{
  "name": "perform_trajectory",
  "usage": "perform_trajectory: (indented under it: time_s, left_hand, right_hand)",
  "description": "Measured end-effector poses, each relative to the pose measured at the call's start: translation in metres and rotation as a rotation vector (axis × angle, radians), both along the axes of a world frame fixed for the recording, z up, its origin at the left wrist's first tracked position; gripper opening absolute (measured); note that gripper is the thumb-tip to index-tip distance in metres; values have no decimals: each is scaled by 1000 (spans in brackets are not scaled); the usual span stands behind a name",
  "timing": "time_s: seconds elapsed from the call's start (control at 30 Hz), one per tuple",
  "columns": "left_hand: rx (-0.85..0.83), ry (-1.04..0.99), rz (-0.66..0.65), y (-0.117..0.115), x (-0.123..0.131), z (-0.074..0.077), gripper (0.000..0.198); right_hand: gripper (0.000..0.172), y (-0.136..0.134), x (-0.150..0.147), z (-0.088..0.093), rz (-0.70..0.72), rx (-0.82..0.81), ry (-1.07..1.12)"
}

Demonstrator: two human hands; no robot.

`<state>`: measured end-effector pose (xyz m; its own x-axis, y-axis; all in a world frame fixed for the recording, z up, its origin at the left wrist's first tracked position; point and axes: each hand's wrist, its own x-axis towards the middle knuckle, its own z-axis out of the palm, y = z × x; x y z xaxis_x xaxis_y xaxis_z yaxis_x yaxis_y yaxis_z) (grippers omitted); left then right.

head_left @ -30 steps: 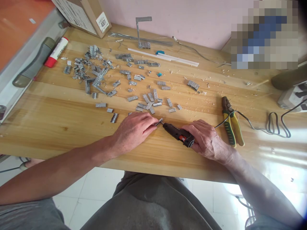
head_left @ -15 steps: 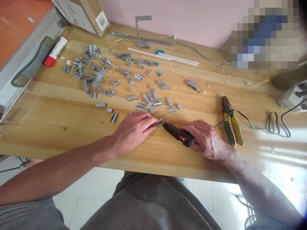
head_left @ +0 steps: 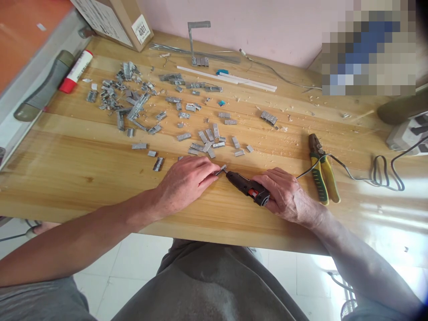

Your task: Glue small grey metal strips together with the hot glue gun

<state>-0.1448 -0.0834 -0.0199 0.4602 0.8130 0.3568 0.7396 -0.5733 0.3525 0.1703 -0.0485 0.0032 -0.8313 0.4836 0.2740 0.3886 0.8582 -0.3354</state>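
My left hand (head_left: pixel 192 180) pinches a small grey strip (head_left: pixel 220 170) between thumb and fingers, low over the wooden table. From the right, my right hand (head_left: pixel 284 194) wraps round a black hot glue gun (head_left: pixel 245 185) with an orange-red part on its body. The gun's thin metal tip meets or almost meets the far end of the strip; I cannot tell which. Just beyond my left hand lie several similar loose grey strips (head_left: pixel 207 146). The fingertips of my right hand are partly hidden behind the gun.
Pliers (head_left: pixel 323 171) with yellow-green handles lie on the right, crossed by a cord (head_left: pixel 354 178). At the back are white sticks (head_left: pixel 247 82) and an L-shaped grey piece (head_left: pixel 191 40). A pile of grey bits (head_left: pixel 115 91), a marker (head_left: pixel 76 71) and a carton (head_left: pixel 113 20) occupy the left.
Both hands, the strip and the glue gun hold almost the same position. Only a very slight shift of the whole view shows.
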Motion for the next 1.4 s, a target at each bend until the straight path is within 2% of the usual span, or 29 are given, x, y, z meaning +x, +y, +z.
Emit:
perform_trajectory:
  time_s: [0.53, 0.77, 1.07, 1.3, 1.4]
  left_hand:
    - [22, -24, -21, 1, 1, 2, 6]
    - [2, -10, -21, 1, -1, 1, 6]
    - [-7, -37, -19, 1, -1, 0, 7]
    - [-24, -39, -16, 0, -1, 2, 7]
    - [-31, -41, -14, 0, -1, 2, 8]
  right_hand:
    - [13, -3, -5, -1, 30, 19, 10]
    - [14, -2, 0, 1, -33, 49, 5]
    - [14, -6, -11, -5, 50, 34, 49]
    - [14, -1, -2, 0, -31, 80, 7]
    - [15, -1, -2, -1, -17, 68, 12]
